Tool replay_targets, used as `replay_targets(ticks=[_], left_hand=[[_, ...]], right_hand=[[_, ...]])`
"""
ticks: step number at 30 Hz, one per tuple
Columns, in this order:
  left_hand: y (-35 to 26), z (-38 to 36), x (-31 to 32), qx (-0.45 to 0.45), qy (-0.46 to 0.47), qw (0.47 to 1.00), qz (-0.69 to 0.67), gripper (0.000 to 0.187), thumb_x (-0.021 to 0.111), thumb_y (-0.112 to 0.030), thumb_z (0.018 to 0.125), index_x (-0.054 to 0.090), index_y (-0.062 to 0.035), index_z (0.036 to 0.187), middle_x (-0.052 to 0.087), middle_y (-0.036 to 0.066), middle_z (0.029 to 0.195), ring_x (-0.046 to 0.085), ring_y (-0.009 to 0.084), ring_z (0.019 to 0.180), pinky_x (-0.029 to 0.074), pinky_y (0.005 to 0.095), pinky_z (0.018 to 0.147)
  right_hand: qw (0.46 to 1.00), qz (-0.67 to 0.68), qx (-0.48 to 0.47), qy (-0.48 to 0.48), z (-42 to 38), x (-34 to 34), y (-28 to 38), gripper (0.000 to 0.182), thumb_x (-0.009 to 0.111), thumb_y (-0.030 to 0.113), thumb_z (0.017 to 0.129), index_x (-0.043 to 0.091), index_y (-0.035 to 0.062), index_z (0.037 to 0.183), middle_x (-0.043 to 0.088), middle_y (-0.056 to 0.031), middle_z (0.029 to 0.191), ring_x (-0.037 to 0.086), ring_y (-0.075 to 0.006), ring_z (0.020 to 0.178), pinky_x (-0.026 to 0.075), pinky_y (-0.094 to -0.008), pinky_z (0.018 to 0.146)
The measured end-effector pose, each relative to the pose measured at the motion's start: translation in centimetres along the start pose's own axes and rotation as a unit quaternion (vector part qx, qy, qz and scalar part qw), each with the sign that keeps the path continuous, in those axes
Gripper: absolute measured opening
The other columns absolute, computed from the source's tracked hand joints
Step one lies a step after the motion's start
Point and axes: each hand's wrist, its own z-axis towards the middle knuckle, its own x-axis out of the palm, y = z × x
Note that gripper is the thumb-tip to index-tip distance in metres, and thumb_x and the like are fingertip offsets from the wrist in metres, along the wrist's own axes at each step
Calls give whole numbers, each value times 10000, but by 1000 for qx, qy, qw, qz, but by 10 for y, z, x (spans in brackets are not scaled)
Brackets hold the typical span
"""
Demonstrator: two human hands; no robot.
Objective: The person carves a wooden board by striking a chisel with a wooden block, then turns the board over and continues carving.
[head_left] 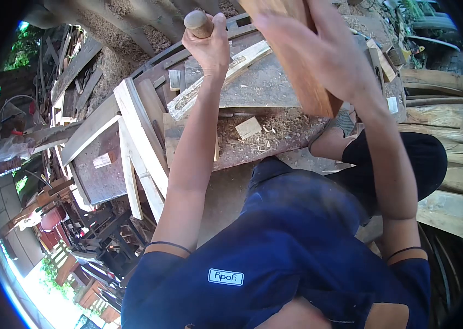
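My left hand (pixel 209 46) is closed around a round wooden handle (pixel 198 24), its blunt, rounded end pointing up towards me. The rest of that tool is hidden. On the right, my right hand (pixel 324 55) lies across a thick reddish-brown wooden board (pixel 303 82) and grips it; the fingers are smeared by motion. The board slants from the top edge of the view down to a squared end above my foot. Between my hands, a pale strip of wood (pixel 220 79) with rough hollows lies on the work surface (pixel 264 82).
A small wood block (pixel 248 128) lies among shavings on the low bench. Long pale planks (pixel 144 137) lean at the left. Stacked boards (pixel 442 120) stand at the right, near my bent knee (pixel 418 159). Sawdust (pixel 113 49) heaps up at the back left.
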Motion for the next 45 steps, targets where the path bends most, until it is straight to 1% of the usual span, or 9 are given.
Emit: replay_targets(ticks=[3,5,8,12,14,17,22,38,45], left_hand=[[-8,-5,4,88,12,995,50,196,733,-113,762,575,2,754,616,10,727,553,85,668,468,262,647],[-3,-14,9,3,-59,990,-126,284,778,-158,724,580,20,822,654,29,818,591,104,745,497,274,711],[6,-18,8,13,-73,982,-175,313,803,-154,709,581,11,854,661,35,861,599,105,799,507,268,731],[-28,-23,1,-72,17,996,-53,377,821,-170,708,591,14,943,654,46,927,598,106,887,503,272,778],[0,-18,-7,5,43,998,-37,322,791,-179,739,618,20,925,671,41,894,607,102,836,509,274,771],[-11,-18,-12,47,119,990,-57,170,731,-118,796,624,-3,860,660,21,767,605,105,687,509,258,639],[-24,-13,-13,-68,158,985,0,100,703,-64,814,618,-51,764,582,-20,598,538,48,528,441,213,508],[40,18,-124,-227,-197,906,-298,171,592,-51,848,460,-96,749,476,17,609,502,144,560,498,380,623],[-20,7,-41,-90,-144,972,-164,173,620,6,816,480,-63,739,522,54,555,507,145,455,506,333,466]], right_hand=[[977,100,50,180,16,-10,52,554,634,365,924,380,-50,1189,630,-230,903,618,-261,662,503,-330,585],[934,-298,64,186,12,16,25,573,644,458,872,527,-3,1191,696,-244,947,710,-372,873,567,-451,786],[917,-329,46,219,15,10,28,547,640,449,872,528,-7,1153,700,-244,923,699,-420,867,566,-482,779],[975,-189,-88,77,8,16,21,557,658,406,852,487,-4,1189,690,-260,964,692,-412,900,556,-486,818],[964,-239,0,120,5,16,25,584,671,401,834,480,-6,1206,679,-274,986,685,-420,908,548,-480,830],[949,-244,60,193,2,17,-2,591,681,448,877,504,-15,1198,633,-160,970,639,-237,891,497,-326,806],[986,-39,150,67,-44,29,-84,655,645,523,849,481,-30,1160,666,-286,980,681,-399,934,512,-454,821],[931,-120,316,135,-114,52,-142,581,641,440,887,410,-24,1149,629,-340,1014,632,-491,997,471,-498,852],[935,-133,300,137,-121,50,-141,587,636,445,861,409,-23,1131,647,-337,932,648,-505,926,489,-527,817]])
